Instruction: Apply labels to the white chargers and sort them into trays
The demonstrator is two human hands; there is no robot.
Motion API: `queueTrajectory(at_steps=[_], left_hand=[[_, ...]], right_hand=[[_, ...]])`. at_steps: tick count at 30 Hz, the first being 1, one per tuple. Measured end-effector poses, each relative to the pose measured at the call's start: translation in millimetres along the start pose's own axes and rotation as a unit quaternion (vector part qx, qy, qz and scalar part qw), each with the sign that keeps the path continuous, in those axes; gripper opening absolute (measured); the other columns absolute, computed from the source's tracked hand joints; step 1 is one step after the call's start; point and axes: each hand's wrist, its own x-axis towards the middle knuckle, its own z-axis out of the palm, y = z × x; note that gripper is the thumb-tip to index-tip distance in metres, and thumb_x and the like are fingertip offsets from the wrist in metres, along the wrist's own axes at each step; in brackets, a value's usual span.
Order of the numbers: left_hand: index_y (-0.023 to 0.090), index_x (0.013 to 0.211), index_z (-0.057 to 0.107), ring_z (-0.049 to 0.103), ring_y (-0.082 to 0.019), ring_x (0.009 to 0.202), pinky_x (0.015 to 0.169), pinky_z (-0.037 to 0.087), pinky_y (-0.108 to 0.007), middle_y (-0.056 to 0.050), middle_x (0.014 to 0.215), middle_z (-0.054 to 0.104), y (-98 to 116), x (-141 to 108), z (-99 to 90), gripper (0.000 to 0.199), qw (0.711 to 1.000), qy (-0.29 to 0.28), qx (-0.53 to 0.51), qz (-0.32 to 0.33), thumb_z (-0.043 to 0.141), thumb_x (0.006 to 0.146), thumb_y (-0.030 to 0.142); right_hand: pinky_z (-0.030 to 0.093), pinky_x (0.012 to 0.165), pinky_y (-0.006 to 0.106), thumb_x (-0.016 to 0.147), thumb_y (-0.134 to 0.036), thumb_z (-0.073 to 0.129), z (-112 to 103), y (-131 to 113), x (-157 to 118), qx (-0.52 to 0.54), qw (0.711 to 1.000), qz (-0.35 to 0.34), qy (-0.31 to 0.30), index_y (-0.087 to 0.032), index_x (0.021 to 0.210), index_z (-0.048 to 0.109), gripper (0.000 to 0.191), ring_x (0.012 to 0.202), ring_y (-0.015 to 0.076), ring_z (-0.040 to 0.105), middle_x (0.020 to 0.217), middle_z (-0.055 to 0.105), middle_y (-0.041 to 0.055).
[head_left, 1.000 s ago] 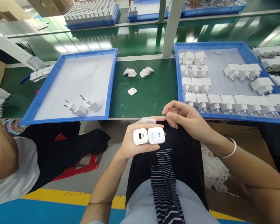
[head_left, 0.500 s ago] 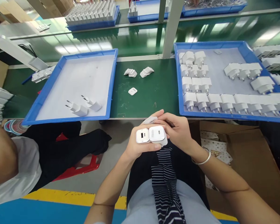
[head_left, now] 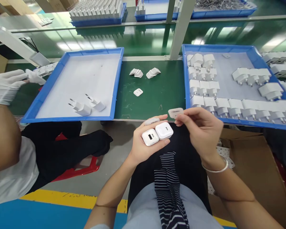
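Two white USB chargers sit side by side in my left hand [head_left: 141, 140], which is closed round them. The left charger [head_left: 150, 137] shows two ports; the right charger [head_left: 164, 130] shows one slot. A white cover plate [head_left: 152, 121] also rests against the fingers of this hand. Between thumb and fingertips, my right hand [head_left: 201, 130] pinches another white cover plate [head_left: 175, 112], apart from the chargers. On the green table ahead lie a single cover plate [head_left: 138, 92] and two small fanned stacks, a left stack [head_left: 136, 73] and a right stack [head_left: 153, 72].
A blue-rimmed left tray [head_left: 120, 73] holds two plug chargers [head_left: 79, 108]. The right tray [head_left: 184, 76] holds rows of chargers [head_left: 235, 106]. At far left is another person's gloved hand [head_left: 7, 86]. A metal post [head_left: 181, 31] rises behind the table; a cardboard box [head_left: 252, 165] stands below right.
My right hand has moved right, away from the chargers, with a cover plate in its fingers. The other person's gloved hand has come into view at the left.
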Motion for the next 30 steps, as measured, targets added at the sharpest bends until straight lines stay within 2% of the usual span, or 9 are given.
queueTrajectory(at_steps=[2, 4, 7, 9, 12, 15, 19, 25, 30], left_hand=[[0.023, 0.111, 0.077, 0.067, -0.028, 0.118, 0.104, 0.054, -0.048, -0.012, 0.126, 0.073, 0, 1, -1.9, 0.04, 0.999, 0.01, 0.037, 0.028, 0.085, 0.072, 0.021], [0.023, 0.115, 0.075, 0.069, -0.027, 0.114, 0.1, 0.056, -0.045, -0.011, 0.124, 0.074, -1, 2, -4.5, 0.044, 0.996, 0.005, 0.067, 0.051, 0.084, 0.072, 0.019], [0.023, 0.117, 0.074, 0.072, -0.024, 0.105, 0.093, 0.059, -0.039, -0.01, 0.117, 0.076, 0, 6, -8.7, 0.048, 0.993, -0.022, 0.099, 0.067, 0.084, 0.071, 0.018], [0.022, 0.113, 0.076, 0.074, -0.022, 0.096, 0.086, 0.06, -0.034, -0.009, 0.111, 0.078, 3, 10, -10.7, 0.044, 0.99, -0.05, 0.108, 0.074, 0.084, 0.07, 0.018], [0.021, 0.099, 0.078, 0.074, -0.019, 0.085, 0.077, 0.059, -0.03, -0.007, 0.102, 0.078, 9, 14, -11.2, 0.03, 0.987, -0.088, 0.113, 0.071, 0.084, 0.069, 0.017], [0.02, 0.085, 0.077, 0.071, -0.016, 0.078, 0.073, 0.057, -0.028, -0.004, 0.091, 0.078, 13, 17, -9.2, 0.018, 0.988, -0.103, 0.106, 0.052, 0.082, 0.069, 0.013], [0.02, 0.082, 0.076, 0.068, -0.014, 0.071, 0.068, 0.054, -0.026, 0.0, 0.082, 0.076, 17, 18, -6.6, 0.015, 0.989, -0.113, 0.088, 0.041, 0.08, 0.071, 0.011], [0.019, 0.083, 0.076, 0.067, -0.014, 0.071, 0.07, 0.053, -0.027, -0.001, 0.083, 0.075, 18, 19, -6.4, 0.012, 0.988, -0.128, 0.09, 0.009, 0.077, 0.074, 0.012], [0.018, 0.087, 0.075, 0.067, -0.015, 0.074, 0.067, 0.051, -0.026, -0.001, 0.084, 0.073, 16, 18, -5.8, 0.016, 0.986, -0.125, 0.109, 0.012, 0.079, 0.072, 0.015]], right_hand=[[0.06, 0.062, 0.03, 0.092, -0.021, 0.07, -12, -10, 5, -0.001, 0.999, 0.005, -0.032, -0.024, 0.085, 0.069, 0.008, 0.064, 0.0156, 0.066, 0.073, 0.07, 0.0004], [0.058, 0.057, 0.029, 0.092, -0.024, 0.071, -23, -22, 12, -0.003, 0.991, 0.027, -0.131, -0.024, 0.086, 0.071, 0.006, 0.06, 0.0146, 0.065, 0.072, 0.07, 0.0008], [0.053, 0.049, 0.025, 0.087, -0.025, 0.076, -31, -39, 28, -0.026, 0.956, 0.052, -0.289, -0.022, 0.085, 0.075, 0.004, 0.054, 0.0121, 0.061, 0.068, 0.07, 0.0006], [0.05, 0.047, 0.024, 0.084, -0.023, 0.078, -29, -47, 38, -0.043, 0.936, 0.057, -0.346, -0.021, 0.084, 0.078, 0.002, 0.052, 0.0112, 0.059, 0.065, 0.07, 0.0], [0.044, 0.044, 0.023, 0.083, -0.019, 0.076, -20, -53, 48, -0.049, 0.915, 0.067, -0.395, -0.02, 0.083, 0.08, 0.004, 0.05, 0.0103, 0.057, 0.06, 0.069, -0.0011], [0.04, 0.041, 0.022, 0.082, -0.016, 0.074, -10, -54, 51, -0.043, 0.897, 0.074, -0.433, -0.019, 0.083, 0.082, 0.009, 0.047, 0.0089, 0.053, 0.058, 0.068, -0.0021], [0.04, 0.042, 0.022, 0.082, -0.016, 0.073, -6, -49, 51, -0.022, 0.887, 0.086, -0.452, -0.022, 0.08, 0.082, 0.011, 0.047, 0.0093, 0.052, 0.056, 0.066, -0.0026], [0.038, 0.041, 0.022, 0.08, -0.014, 0.073, -5, -48, 52, -0.037, 0.893, 0.08, -0.442, -0.022, 0.08, 0.082, 0.013, 0.045, 0.0091, 0.051, 0.052, 0.063, -0.0038], [0.045, 0.045, 0.02, 0.08, -0.01, 0.071, -4, -52, 50, -0.056, 0.892, 0.099, -0.438, -0.019, 0.085, 0.075, 0.011, 0.049, 0.0088, 0.056, 0.058, 0.066, -0.0039]])
